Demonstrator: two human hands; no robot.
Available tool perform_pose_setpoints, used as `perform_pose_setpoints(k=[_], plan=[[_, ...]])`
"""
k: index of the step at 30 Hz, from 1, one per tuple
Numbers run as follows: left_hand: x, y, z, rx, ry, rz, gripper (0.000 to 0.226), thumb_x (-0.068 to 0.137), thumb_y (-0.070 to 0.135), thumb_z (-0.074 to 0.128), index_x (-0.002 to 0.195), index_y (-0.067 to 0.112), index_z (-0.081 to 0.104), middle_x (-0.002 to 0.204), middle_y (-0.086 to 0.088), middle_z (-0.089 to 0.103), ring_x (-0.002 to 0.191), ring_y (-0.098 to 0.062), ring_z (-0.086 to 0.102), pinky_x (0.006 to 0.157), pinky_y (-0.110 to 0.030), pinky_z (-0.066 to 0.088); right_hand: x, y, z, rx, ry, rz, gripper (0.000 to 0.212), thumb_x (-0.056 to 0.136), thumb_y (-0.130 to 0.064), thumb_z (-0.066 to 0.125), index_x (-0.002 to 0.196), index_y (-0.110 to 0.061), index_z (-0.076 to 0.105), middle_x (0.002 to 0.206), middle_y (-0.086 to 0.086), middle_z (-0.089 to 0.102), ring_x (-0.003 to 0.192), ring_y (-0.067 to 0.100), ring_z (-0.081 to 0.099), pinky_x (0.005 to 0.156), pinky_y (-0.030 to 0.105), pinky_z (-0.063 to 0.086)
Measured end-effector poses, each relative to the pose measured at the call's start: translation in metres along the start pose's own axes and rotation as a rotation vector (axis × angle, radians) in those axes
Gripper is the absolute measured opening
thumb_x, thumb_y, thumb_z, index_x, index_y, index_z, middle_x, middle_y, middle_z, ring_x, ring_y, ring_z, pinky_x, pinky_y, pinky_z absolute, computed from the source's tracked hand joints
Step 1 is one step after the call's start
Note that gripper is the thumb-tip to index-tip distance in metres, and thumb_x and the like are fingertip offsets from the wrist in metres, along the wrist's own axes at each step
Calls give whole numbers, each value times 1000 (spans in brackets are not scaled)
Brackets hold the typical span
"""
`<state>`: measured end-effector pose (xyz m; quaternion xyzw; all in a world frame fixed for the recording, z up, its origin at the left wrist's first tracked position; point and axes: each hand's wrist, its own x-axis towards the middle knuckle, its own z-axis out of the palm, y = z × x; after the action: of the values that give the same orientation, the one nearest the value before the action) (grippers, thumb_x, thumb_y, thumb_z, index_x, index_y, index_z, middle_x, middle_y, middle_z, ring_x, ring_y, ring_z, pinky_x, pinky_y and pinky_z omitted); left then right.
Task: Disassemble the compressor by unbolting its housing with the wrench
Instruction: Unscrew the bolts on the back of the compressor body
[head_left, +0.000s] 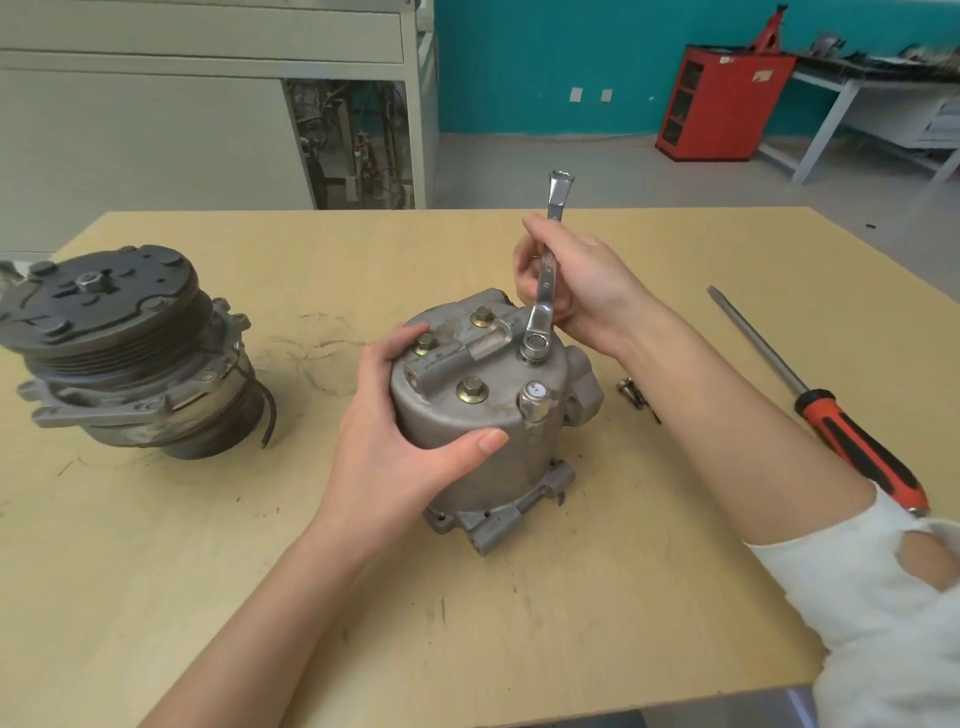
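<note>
Head view: left hand (410, 447) grips the compressor housing (488, 415), steadying it; right hand (576, 280) holds the wrench (543, 291), its ring apparently seated on a bolt (535, 345).

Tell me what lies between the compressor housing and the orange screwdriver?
Small loose metal parts, likely bolts, beside the housing; the right forearm crosses above. Head view.

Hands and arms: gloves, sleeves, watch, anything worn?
No gloves on left hand or right hand; no watch or rings visible. Right arm: white sleeve from about the elbow, with a torn hole. Left forearm shows no sleeve in frame.
</note>
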<state>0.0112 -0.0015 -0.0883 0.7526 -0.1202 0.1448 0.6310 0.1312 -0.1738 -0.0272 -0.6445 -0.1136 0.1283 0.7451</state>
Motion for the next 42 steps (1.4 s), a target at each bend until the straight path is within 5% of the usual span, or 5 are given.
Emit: perform_pose_setpoints(k=[9, 18, 29, 34, 42], plan=[[-9, 7, 7, 117, 88, -26, 76, 49, 62, 76, 115, 56, 39, 117, 41, 52, 111, 15, 53, 84, -5, 43, -19, -30, -21, 312, 87, -59, 48, 102, -36, 34, 59, -17, 42, 53, 0, 51, 47, 14, 48, 48, 20, 42], [-23, 14, 32, 254, 234, -45, 89, 52, 71, 68, 127, 44, 30, 149, 9, 35, 138, -9, 37, 111, -49, 34, -91, -23, 1, -955, 130, -288, 11, 79, -36, 72, 82, -27, 67, 43, -11, 31, 42, 4, 31, 44, 16, 25], [21, 32, -14, 454, -252, 154, 100, 53, 75, 68, 136, 60, 13, 155, 23, 23, 143, 1, 26, 117, -52, 26, -94, -14, 10, -1092, 232, -436, 14, 83, -25, 72, 90, -13, 72, 42, -11, 36, 47, 8, 37, 54, 30, 29], [28, 32, -16, 538, -347, 147, 96, 55, 76, 63, 140, 51, 25, 141, 32, 36, 135, 4, 32, 107, -25, 32, -99, -27, -8, -931, 353, -583, 6, 83, -25, 72, 84, -31, 70, 42, -13, 35, 42, 3, 31, 46, 13, 22], [17, 29, -4, 574, -178, 184, 80, 56, 71, 57, 130, 42, 47, 139, 28, 44, 139, -5, 34, 100, -35, 40, -75, 15, -95, -1133, 338, 393, 12, 79, -22, 74, 81, -11, 74, 79, 10, 67, 68, 16, 54, 57, 25, 39]])
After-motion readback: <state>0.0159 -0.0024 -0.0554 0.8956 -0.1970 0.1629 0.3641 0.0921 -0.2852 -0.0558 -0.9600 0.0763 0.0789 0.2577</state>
